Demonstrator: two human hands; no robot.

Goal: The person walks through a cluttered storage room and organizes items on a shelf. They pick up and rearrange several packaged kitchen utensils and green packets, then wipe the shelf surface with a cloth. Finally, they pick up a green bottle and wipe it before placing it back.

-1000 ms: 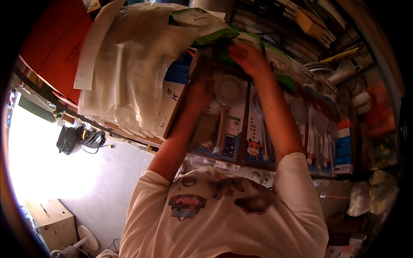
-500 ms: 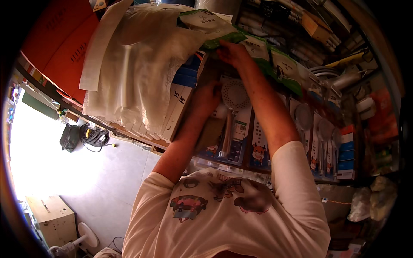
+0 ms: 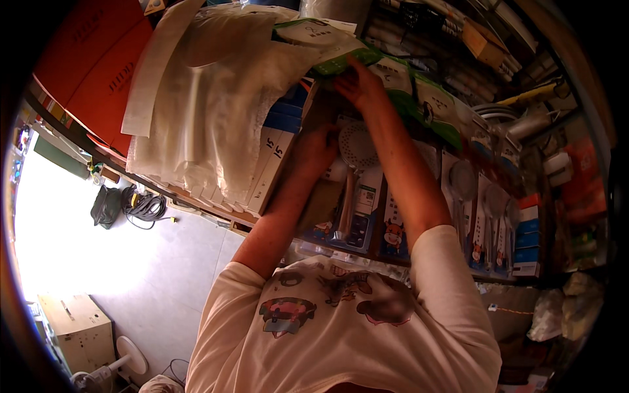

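Observation:
My right hand (image 3: 360, 84) reaches to the back of the counter, fingers apart. Its index finger lies against the green edge of a white-and-green bag (image 3: 321, 37), and the other fingers extend over the dark gap in front. My left hand (image 3: 319, 149) is lower and to the left, its fingers curled beside the upper left edge of a packaged shower head (image 3: 359, 144). Shadow hides the fingertips, so what they grip does not show. The shower head has a round, perforated face and lies in a clear blister pack with a printed card.
White boxes (image 3: 270, 171) under a large clear plastic bag (image 3: 196, 124) stand left of my left forearm. More packaged shower heads (image 3: 462, 183) line the right. Beyond them lie more green-and-white bags (image 3: 438, 105). An orange box (image 3: 88, 65) is at the far left.
My right hand has turned slightly and its fingers have spread, with the index finger now raised against the green bag. My right forearm has shifted slightly. The left hand stays almost in place.

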